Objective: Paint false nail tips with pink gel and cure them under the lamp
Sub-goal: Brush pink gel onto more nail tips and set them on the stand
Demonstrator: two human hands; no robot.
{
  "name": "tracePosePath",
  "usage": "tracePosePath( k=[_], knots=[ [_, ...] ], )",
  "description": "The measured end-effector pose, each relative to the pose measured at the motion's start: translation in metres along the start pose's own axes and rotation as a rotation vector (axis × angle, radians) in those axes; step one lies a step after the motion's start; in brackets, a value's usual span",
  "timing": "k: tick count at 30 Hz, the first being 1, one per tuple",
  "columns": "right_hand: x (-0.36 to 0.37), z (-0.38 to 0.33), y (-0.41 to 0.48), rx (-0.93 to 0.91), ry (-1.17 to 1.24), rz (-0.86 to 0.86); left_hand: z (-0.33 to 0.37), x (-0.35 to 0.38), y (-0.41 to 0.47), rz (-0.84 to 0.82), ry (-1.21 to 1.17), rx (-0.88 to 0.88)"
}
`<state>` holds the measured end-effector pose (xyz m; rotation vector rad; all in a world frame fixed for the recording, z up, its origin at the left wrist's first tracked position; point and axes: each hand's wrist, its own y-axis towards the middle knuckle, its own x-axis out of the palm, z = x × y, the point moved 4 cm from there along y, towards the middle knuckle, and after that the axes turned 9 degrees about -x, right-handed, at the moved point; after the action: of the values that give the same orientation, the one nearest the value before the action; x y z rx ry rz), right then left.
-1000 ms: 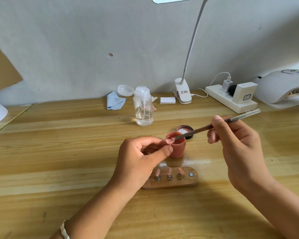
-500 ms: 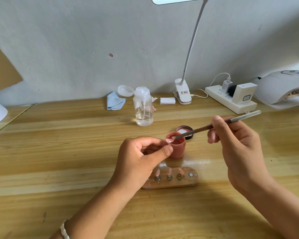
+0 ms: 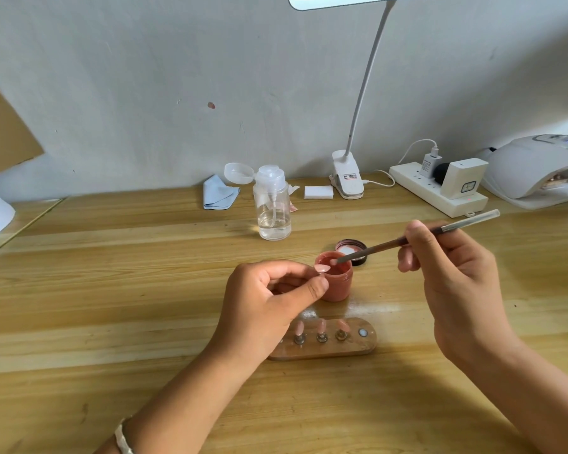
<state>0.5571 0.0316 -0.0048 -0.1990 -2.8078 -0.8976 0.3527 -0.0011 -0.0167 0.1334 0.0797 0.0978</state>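
Note:
My left hand pinches a pink false nail tip between thumb and forefinger, just left of the open pink gel jar. My right hand grips a thin brush, whose bristle end sits over the jar mouth, a little right of the held tip. In front of the jar lies a wooden holder with three pink tips standing on pegs. The white curing lamp stands at the far right by the wall.
The jar's dark lid lies behind the jar. A clear pump bottle, a blue cloth, white pads, a clip desk lamp and a power strip with chargers line the back of the wooden table.
The brush tip has slid slightly right, off the held nail tip and over the jar mouth. My left hand has hardly moved.

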Motion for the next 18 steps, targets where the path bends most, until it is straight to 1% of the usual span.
tracePosePath(
  k=[7, 13, 18],
  knots=[
    [0.0045, -0.0019, -0.0023, 0.0, 0.037, -0.062, -0.0007, -0.0004, 0.0013, 0.017, 0.051, 0.066],
    [0.0095, -0.0026, -0.0042, -0.002, 0.03, -0.129, -0.0032, -0.0012, 0.0023, 0.025, 0.084, 0.066],
    [0.0077, -0.0022, -0.004, 0.027, 0.003, -0.115, -0.0039, -0.0007, 0.0021, 0.036, 0.079, 0.053]
  ],
)
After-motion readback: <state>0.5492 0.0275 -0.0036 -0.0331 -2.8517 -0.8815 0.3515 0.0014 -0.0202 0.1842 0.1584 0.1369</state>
